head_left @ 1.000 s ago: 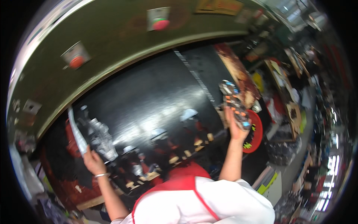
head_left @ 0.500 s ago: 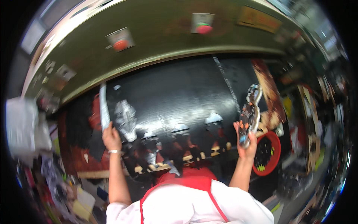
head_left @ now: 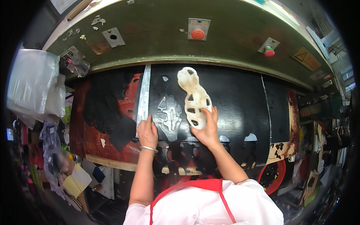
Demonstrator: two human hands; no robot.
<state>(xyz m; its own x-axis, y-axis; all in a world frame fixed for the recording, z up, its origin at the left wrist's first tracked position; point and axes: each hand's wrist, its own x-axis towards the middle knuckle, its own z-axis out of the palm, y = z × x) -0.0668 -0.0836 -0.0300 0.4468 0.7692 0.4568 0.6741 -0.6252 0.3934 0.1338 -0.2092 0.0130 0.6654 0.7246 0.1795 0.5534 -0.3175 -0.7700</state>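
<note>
My right hand (head_left: 206, 128) grips the lower end of a cream, sole-shaped cutting die (head_left: 193, 94) with several openings through it. The die is above or on a glossy black sheet (head_left: 240, 101); whether it touches cannot be made out. Left of the die, a sole-shaped outline (head_left: 169, 118) with inner cut shapes shows in the sheet. My left hand (head_left: 147, 132) lies with fingers stretched out by the lower end of a silvery strip (head_left: 144, 93) along the sheet's left side. Along the near edge, several rounded cutouts (head_left: 250, 137) show the board below.
A green machine beam (head_left: 157, 37) with a red button (head_left: 198, 34) and a green-and-red button (head_left: 269, 51) spans the far side. Black pieces (head_left: 107, 101) are heaped on the reddish board at left. A red basin (head_left: 283, 176) of black scraps stands at right; plastic bags (head_left: 35, 82) hang at left.
My right hand has brought the die left over the sheet and turned it from its bladed side to its cream side. My left hand stays by the silvery strip. The view has shifted.
</note>
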